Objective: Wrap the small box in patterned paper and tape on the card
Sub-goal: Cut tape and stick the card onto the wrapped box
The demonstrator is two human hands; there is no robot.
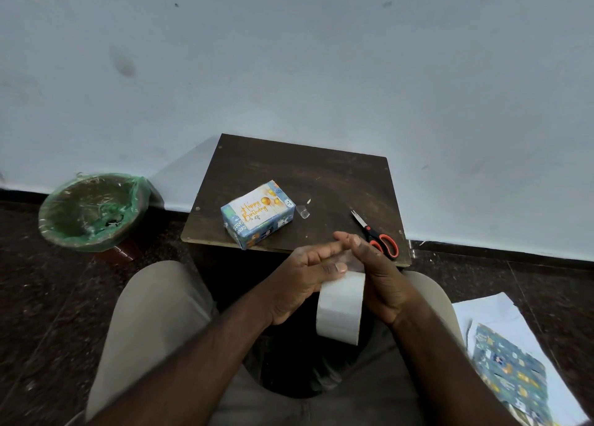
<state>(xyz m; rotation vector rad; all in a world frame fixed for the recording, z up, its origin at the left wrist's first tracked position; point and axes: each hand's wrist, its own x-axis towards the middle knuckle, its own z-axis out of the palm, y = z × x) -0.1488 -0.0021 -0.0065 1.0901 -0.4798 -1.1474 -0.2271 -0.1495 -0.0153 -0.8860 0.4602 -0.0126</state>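
Small box [258,214] is already wrapped, card [255,209] on top, sitting near the front edge of the little table [321,175]. It's ahead of the hands and a bit left, long axis slanting from near-left to far-right, so the left hand [308,281] is nearer. That hand grips the tape roll [340,306], thumb over it. Right hand [376,274] lies fairly straight against the roll; can't tell if it's pinching the tape.

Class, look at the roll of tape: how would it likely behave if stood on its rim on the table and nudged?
The roll of tape is round, so it would probably roll across the flat table. Its wide band suggests it would not tip easily. Held, it shows no squashing, so probably stiff.
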